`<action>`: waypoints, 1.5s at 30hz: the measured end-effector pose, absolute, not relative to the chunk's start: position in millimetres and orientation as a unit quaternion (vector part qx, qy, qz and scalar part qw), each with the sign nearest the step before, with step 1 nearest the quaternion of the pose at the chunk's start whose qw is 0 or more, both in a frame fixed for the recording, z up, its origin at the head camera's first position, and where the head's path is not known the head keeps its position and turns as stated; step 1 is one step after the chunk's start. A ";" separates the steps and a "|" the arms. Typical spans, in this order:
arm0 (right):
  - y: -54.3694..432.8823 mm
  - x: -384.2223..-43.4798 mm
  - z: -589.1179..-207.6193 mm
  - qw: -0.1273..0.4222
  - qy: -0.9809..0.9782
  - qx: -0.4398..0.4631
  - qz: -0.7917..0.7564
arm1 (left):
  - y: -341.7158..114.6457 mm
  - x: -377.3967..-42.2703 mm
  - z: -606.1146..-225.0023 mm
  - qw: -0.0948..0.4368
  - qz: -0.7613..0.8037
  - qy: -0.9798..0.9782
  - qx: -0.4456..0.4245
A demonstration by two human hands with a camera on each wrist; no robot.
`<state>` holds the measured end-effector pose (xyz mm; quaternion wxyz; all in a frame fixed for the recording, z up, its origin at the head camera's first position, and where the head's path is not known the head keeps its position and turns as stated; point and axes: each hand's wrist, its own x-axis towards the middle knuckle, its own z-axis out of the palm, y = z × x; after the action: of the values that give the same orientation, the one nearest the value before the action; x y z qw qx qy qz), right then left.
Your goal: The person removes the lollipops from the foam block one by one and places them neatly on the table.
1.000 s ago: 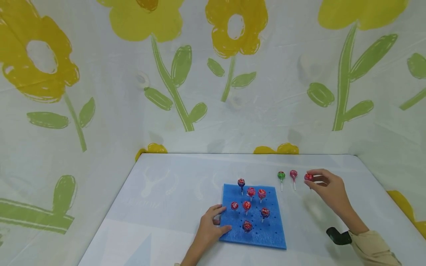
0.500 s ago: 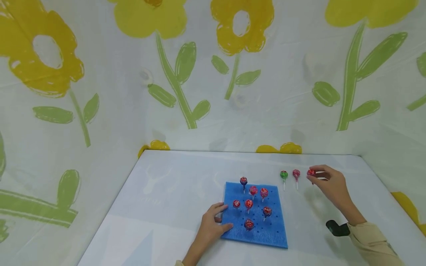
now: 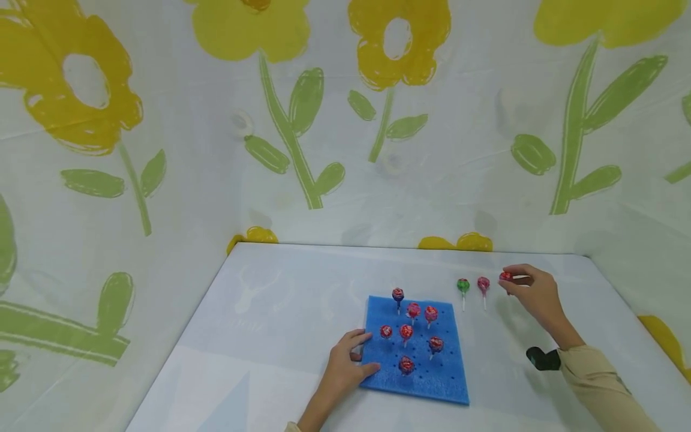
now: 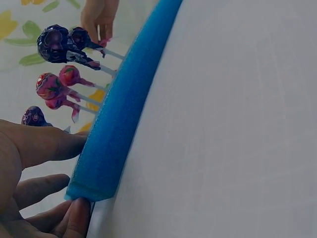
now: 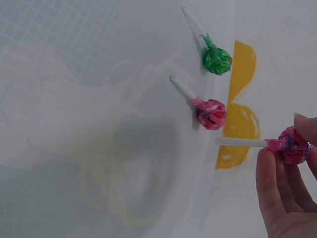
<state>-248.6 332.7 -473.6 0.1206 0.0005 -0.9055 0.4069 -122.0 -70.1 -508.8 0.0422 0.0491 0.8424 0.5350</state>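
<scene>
My right hand pinches a red-and-pink wrapped lollipop by its round head, above the table at the far right. In the right wrist view its white stick points left, away from the fingers. My left hand holds the left edge of a blue foam board, thumb on the top face and other fingers at its side and corner. Several wrapped lollipops, such as a red one and a dark one, stand upright in the board, stick down, among small holes.
A green lollipop and a pink lollipop lie side by side on the white table, beyond the board's back right corner. Flower-printed cloth walls off the table's back and sides. A black object sits at the right cuff.
My right hand has lifted the lollipop a little from its place in the row. The left hand stays at the board. The head view has shifted slightly.
</scene>
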 end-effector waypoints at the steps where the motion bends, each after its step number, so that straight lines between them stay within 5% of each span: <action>1: 331.9 -248.0 -471.2 0.117 -0.903 0.005 0.414 | -69.8 -122.3 -509.0 0.042 0.535 0.842 0.050; 8: 325.2 -244.8 -459.9 0.091 -0.906 -0.031 0.411 | -68.9 -122.8 -508.1 0.040 0.538 0.840 0.058; 17: 343.0 -272.6 -498.7 0.073 -0.911 -0.050 0.403 | -70.3 -121.2 -509.5 0.039 0.530 0.846 0.051; 24: 324.8 -257.7 -473.8 0.039 -0.915 -0.068 0.397 | -69.2 -120.8 -511.2 0.036 0.528 0.847 0.052; 45: 325.8 -266.8 -492.1 0.061 -0.933 -0.054 0.352 | -67.8 -120.0 -508.4 0.042 0.520 0.853 0.033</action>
<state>-266.8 325.8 -492.1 0.0606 -0.0541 -0.9325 0.3519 -120.0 -67.8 -508.4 0.0422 0.0325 0.8526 0.5198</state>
